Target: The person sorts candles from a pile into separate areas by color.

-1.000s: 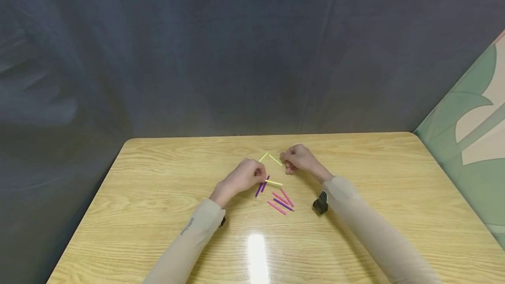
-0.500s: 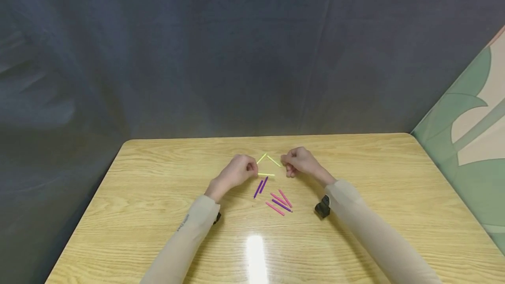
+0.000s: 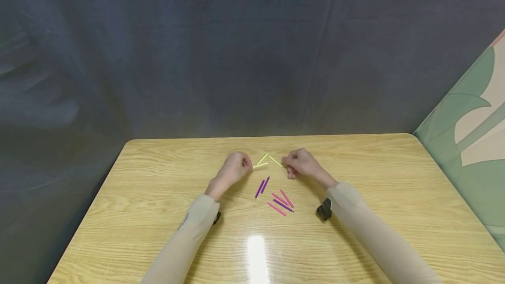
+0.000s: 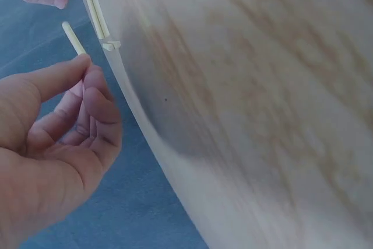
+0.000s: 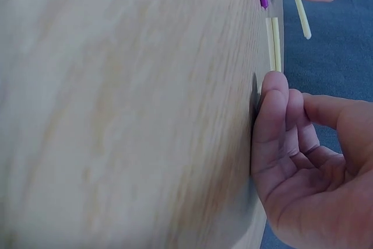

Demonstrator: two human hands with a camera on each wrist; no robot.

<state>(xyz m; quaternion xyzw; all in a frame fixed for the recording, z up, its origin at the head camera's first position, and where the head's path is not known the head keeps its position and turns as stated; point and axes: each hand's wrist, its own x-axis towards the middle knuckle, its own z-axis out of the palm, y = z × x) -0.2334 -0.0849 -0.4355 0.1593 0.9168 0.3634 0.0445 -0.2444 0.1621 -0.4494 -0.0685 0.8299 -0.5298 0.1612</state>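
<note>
My left hand (image 3: 233, 169) pinches one end of a thin yellow stick (image 3: 260, 165) between thumb and forefinger. The left wrist view shows this stick (image 4: 73, 38) held up off the table. Two more yellow sticks lie behind it in a peaked shape: a left one (image 3: 262, 158) and a right one (image 3: 275, 161). At the outer end of the right one is my right hand (image 3: 301, 163), loosely curled, with nothing visible in its fingers. In the right wrist view its fingertips (image 5: 275, 80) appear beside the sticks; contact cannot be made out.
Nearer me on the wooden table (image 3: 158, 179) lie two purple sticks (image 3: 259, 189) side by side. To their right are several pink sticks (image 3: 277, 208) with another purple stick (image 3: 283, 205) among them. A dark curtain (image 3: 236, 56) hangs behind the table's far edge.
My left hand has moved away from me and to the left, carrying its yellow stick from beside the purple sticks up near the peaked pair. The right hand has barely moved.
</note>
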